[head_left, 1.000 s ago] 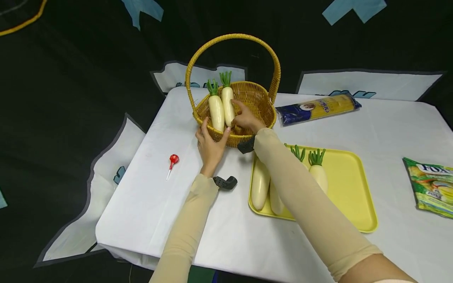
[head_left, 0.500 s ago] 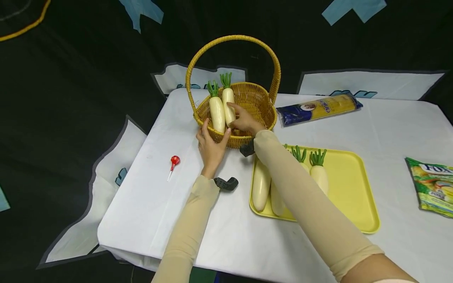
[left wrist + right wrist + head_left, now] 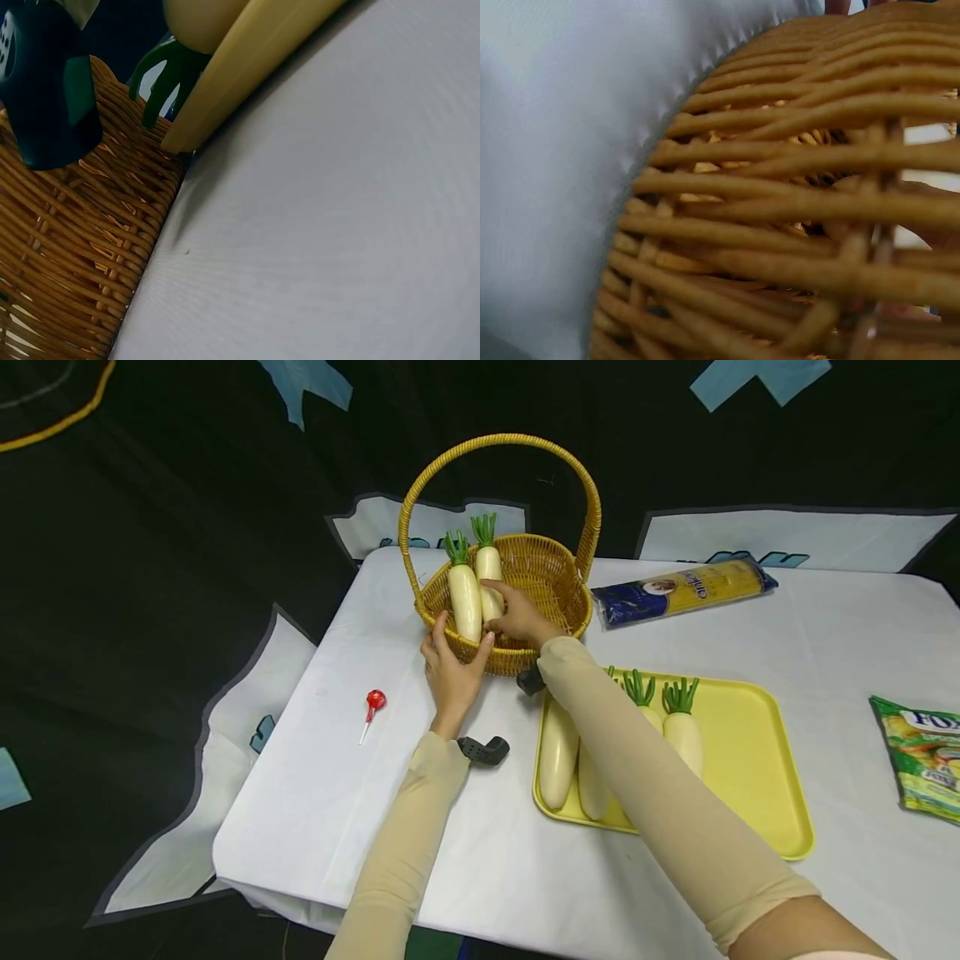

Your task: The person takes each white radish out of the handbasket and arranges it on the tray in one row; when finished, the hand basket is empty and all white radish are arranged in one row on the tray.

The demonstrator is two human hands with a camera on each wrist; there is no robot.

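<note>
Radishes: two white ones with green tops lie side by side in the wicker basket (image 3: 555, 578), at about 11 o'clock from the table's (image 3: 465, 877) middle, tops pointing to 12 o'clock. The left radish (image 3: 467, 600) leans against the basket's near-left rim; the right radish (image 3: 489, 578) lies just beside it, touching it. The right hand (image 3: 519, 617) reaches over the near rim into the basket, its fingers curled about the lower end of the right radish, the forefinger laid across it. The left hand (image 3: 452, 670) is outside the basket at its 7 o'clock side, fingers straight and spread against the woven wall, the thumb up at the rim by the left radish's lower end; it cups the basket rather than gripping it. The basket's tall arched handle (image 3: 501, 441) stands upright over both radishes. A yellow tray (image 3: 750, 760) lies at 4 o'clock from the basket, near it, and bears three more radishes (image 3: 557, 756), partly hidden by the right forearm, tops toward 12 o'clock. At 3 o'clock from the basket lies a spaghetti packet (image 3: 684, 591); at the table's right edge a green bag (image 3: 921, 758). A red lollipop (image 3: 371, 705) lies at 8 o'clock from the basket, well apart from the left hand. The left wrist view shows the basket's weave beside the cloth; the right wrist view shows only weave up close.
</note>
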